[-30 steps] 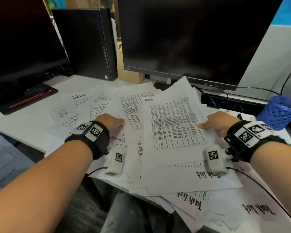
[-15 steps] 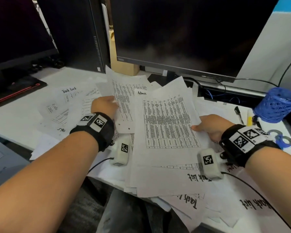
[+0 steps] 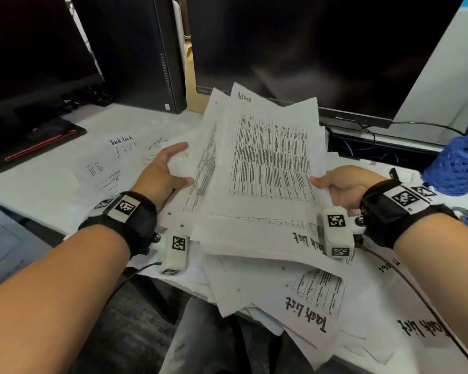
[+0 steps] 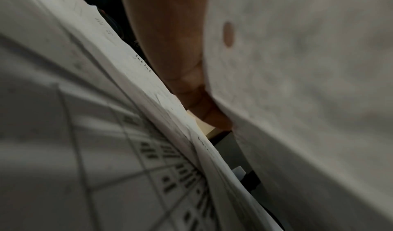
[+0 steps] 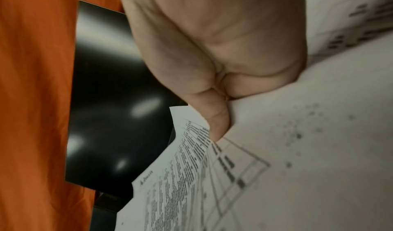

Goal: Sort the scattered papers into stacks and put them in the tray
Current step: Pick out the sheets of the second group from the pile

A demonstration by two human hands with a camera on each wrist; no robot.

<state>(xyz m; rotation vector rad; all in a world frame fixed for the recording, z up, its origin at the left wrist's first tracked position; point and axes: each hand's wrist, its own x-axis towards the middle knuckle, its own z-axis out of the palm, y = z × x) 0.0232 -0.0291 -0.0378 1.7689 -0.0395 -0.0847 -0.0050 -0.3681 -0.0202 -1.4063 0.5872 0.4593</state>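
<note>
I hold a bundle of printed table sheets (image 3: 265,163) tilted up above the desk, the top one headed "Admin". My right hand (image 3: 343,184) grips its right edge, the thumb (image 5: 217,117) on top of the sheets (image 5: 276,167) and the fingers underneath. My left hand (image 3: 162,171) is at the bundle's left edge with straight, spread fingers; one finger (image 4: 180,58) lies along the back of a sheet (image 4: 297,83). More loose papers (image 3: 114,163) lie flat on the left, and "Task list" pages (image 3: 308,306) hang over the desk's front edge. No tray is in view.
A large monitor (image 3: 308,49) stands right behind the bundle, a second monitor (image 3: 25,49) at the left and a black computer tower (image 3: 135,49) between them. A blue mesh cup (image 3: 459,166) sits at the far right. The white desk (image 3: 38,190) shows at the left.
The bundle has come up off the desk and tilted toward me. The sheet my left hand lifted has joined the bundle's left side, and the left fingers have spread out.
</note>
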